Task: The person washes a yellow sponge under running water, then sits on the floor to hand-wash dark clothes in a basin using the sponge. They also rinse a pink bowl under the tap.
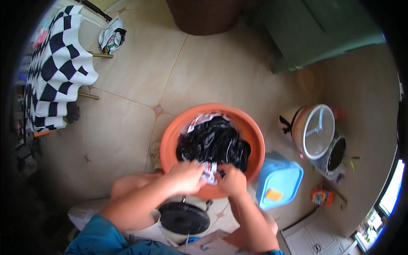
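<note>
An orange plastic basin [212, 106] stands on the floor before me, holding wet black clothing [212, 140] with a white and red cloth at its far side. Over the basin's near rim, my left hand [188, 177] grips one side of a white cloth with red and dark markings [209, 172]. On the other side of that cloth, my right hand [231, 180] has its fingers closed, with a small black part showing beside them. Both hands are slightly blurred, and the fingertips are partly hidden.
A light-blue container [280, 181] with an orange bar on its lid stands right of the basin. Beyond it are a white-rimmed bucket [318, 132] and an orange packet [322, 197]. A checkered cloth [57, 67] hangs at left; a brown tub [207, 16] stands ahead.
</note>
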The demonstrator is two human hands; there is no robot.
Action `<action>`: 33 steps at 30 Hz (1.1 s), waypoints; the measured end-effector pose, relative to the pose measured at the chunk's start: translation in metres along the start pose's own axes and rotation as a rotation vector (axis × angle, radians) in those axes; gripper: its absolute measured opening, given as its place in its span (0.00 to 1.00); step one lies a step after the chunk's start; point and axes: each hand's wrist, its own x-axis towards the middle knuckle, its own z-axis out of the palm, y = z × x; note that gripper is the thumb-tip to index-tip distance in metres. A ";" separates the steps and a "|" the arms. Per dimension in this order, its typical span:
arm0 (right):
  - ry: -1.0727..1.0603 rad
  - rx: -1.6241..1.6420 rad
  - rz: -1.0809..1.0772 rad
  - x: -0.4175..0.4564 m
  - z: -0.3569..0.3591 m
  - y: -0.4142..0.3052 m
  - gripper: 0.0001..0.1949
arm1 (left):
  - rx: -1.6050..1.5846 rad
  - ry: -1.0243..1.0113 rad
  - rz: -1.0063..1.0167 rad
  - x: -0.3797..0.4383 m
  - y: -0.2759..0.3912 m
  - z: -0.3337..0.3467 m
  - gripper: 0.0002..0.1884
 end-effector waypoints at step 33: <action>1.425 2.054 0.647 -0.611 0.103 -0.036 0.19 | 0.446 0.095 0.340 -0.281 0.344 0.040 0.18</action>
